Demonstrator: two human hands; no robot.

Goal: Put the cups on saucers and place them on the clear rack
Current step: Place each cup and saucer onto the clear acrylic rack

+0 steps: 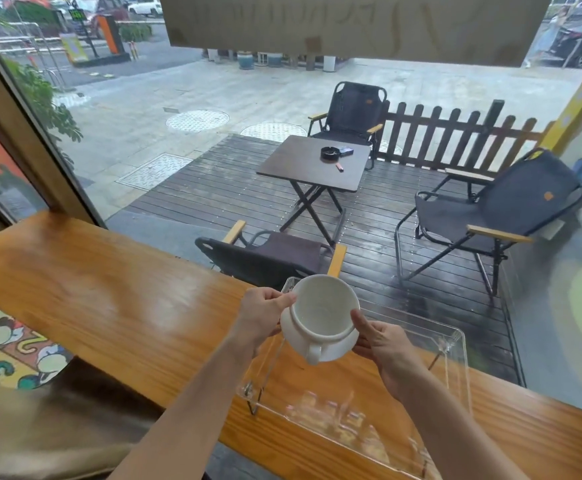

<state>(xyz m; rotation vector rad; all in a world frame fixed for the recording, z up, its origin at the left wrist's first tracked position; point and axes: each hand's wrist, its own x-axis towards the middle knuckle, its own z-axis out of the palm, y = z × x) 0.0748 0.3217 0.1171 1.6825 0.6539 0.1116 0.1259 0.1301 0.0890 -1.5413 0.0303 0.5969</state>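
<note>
A white cup [324, 310] sits on a white saucer [341, 349]; its handle points toward me. I hold the pair tilted in the air above the clear rack [421, 344]. My left hand [262, 315] pinches the cup's left rim and side. On the right, my right hand [381, 337] grips the saucer's edge with the thumb against the cup. The rack is a transparent raised shelf on the wooden counter [109, 299], under and beyond my hands.
The counter runs along a big window; outside are folding chairs [483, 216] and a small table [314, 164]. A patterned cushion [2, 344] lies at the lower left. Blurred small objects [338, 414] show through the rack's near part.
</note>
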